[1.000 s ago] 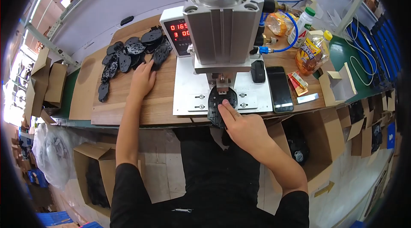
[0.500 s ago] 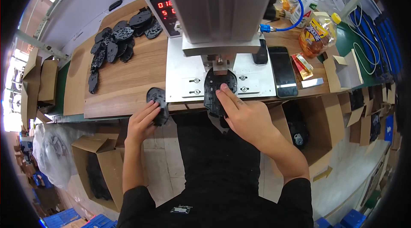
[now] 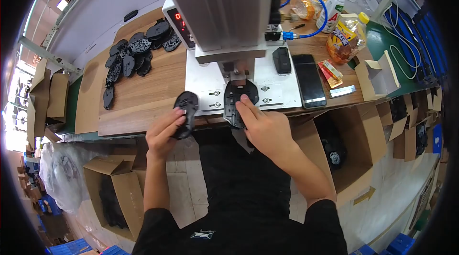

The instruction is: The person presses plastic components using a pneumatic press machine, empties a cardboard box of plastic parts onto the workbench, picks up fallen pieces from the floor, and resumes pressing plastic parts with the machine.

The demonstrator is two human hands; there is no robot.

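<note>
My left hand [image 3: 163, 133] grips an oval black plastic part [image 3: 187, 106] at its lower left side, its fingers over the part's face. It is held tilted just off the front left corner of the press's white base plate [image 3: 203, 75]. My right hand [image 3: 267, 128] is closed on a second black plastic housing [image 3: 234, 94], index and middle fingers lying on its upper face; the thumb is hidden. The far end of this housing sits beneath the tip of the metal press [image 3: 236, 71], and its near end overhangs the table's front edge.
Several black parts [image 3: 128, 63] lie piled at the left of the wooden table [image 3: 158, 92]. A phone [image 3: 309, 80], a small black device [image 3: 282, 60], a drink bottle [image 3: 345, 39] and a white bottle [image 3: 333, 8] stand to the right. Open cardboard boxes [image 3: 361, 145] flank my legs.
My left hand has brought its black part up and right, closer to the press plate. My right hand stays on the housing under the press. The view has shifted slightly.
</note>
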